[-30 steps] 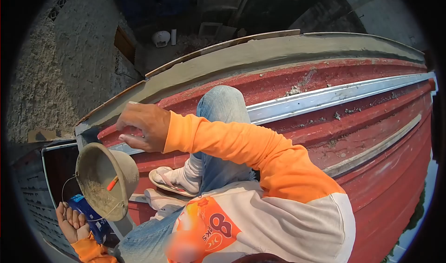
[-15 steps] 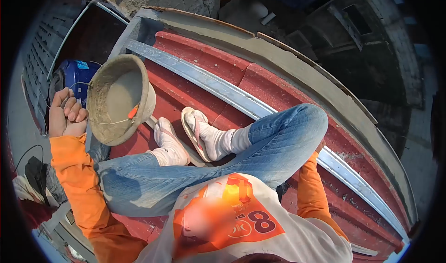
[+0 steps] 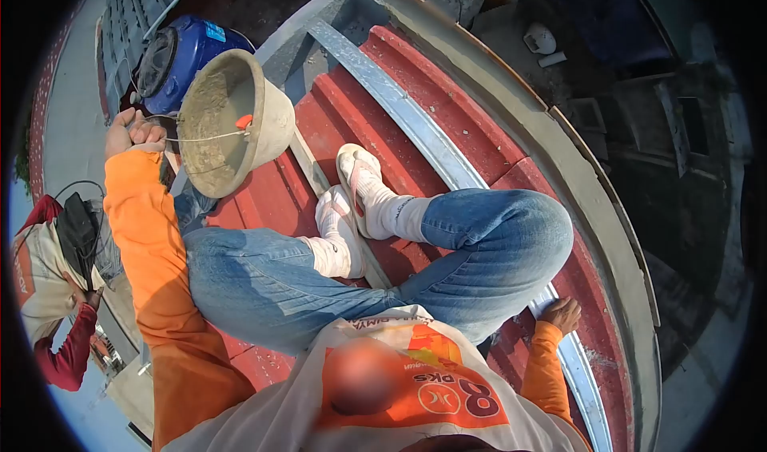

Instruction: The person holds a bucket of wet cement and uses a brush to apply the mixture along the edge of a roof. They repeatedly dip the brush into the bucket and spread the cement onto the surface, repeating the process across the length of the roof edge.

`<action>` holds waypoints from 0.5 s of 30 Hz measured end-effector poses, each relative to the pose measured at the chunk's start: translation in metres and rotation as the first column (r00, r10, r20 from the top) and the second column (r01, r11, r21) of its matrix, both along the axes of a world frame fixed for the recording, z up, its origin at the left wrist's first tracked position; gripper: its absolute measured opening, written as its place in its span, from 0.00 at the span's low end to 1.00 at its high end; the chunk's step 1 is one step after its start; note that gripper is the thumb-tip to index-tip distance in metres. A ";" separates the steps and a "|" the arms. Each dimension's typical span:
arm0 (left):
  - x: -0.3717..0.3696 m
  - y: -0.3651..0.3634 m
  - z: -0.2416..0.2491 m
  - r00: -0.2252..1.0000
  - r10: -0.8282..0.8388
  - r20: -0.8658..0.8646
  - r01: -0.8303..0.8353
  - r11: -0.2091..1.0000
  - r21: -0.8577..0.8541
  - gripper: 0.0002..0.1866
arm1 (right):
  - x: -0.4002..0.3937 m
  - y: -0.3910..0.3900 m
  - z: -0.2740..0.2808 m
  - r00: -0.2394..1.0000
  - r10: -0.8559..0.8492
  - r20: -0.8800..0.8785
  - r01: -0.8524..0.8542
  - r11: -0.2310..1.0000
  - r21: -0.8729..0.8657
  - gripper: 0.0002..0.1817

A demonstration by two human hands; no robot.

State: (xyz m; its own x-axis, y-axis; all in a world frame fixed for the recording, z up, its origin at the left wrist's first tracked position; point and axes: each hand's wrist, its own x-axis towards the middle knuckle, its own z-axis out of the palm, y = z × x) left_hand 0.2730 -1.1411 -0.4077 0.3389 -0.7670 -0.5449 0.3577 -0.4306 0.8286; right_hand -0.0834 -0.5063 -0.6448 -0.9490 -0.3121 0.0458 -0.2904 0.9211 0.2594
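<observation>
My left hand (image 3: 134, 132) is closed in a fist round the thin wire handle of a cement-stained bucket (image 3: 276, 124). The bucket hangs tilted, its mouth turned toward my hand, and grey residue coats the inside. An orange piece (image 3: 244, 122) sits on the wire near the rim. On my other side, my right hand (image 3: 562, 314) rests with fingers apart on the metal strip (image 3: 455, 164) beside my knee, holding nothing. I sit cross-legged on red corrugated roofing (image 3: 335, 105), wearing socks and flip-flops.
Behind the bucket stands a blue drum (image 3: 188, 61). A person in a dark red sleeve (image 3: 68, 356) is at the lower left, below roof level. A cement ledge (image 3: 559, 156) curves along the roof's right edge, with a drop to a shaded yard (image 3: 639, 204) beyond.
My view has turned, bringing the person at left and my right hand into sight. My left hand still grips the bucket's handle, and the bucket has swung upward a little.
</observation>
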 end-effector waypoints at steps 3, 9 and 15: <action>0.010 -0.030 -0.011 0.999 -0.051 -0.001 0.051 0.994 -0.094 0.10 | -0.001 0.003 0.000 1.000 0.006 0.012 -0.006 1.000 0.002 0.13; 0.026 -0.080 -0.037 0.993 0.019 0.113 -0.002 0.990 -0.142 0.15 | 0.001 0.002 0.003 0.999 0.007 0.035 -0.006 1.000 -0.013 0.15; 0.042 -0.088 -0.048 0.989 0.037 0.143 -0.013 0.986 -0.169 0.13 | -0.002 0.004 -0.002 0.999 0.017 0.031 -0.016 0.999 -0.038 0.18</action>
State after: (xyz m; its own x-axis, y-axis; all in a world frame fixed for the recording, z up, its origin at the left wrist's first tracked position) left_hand 0.3148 -1.2292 -0.4555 0.4250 -0.8333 -0.3536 0.2372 -0.2744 0.9319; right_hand -0.0855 -0.5022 -0.6467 -0.9448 -0.3264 0.0282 -0.3131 0.9250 0.2150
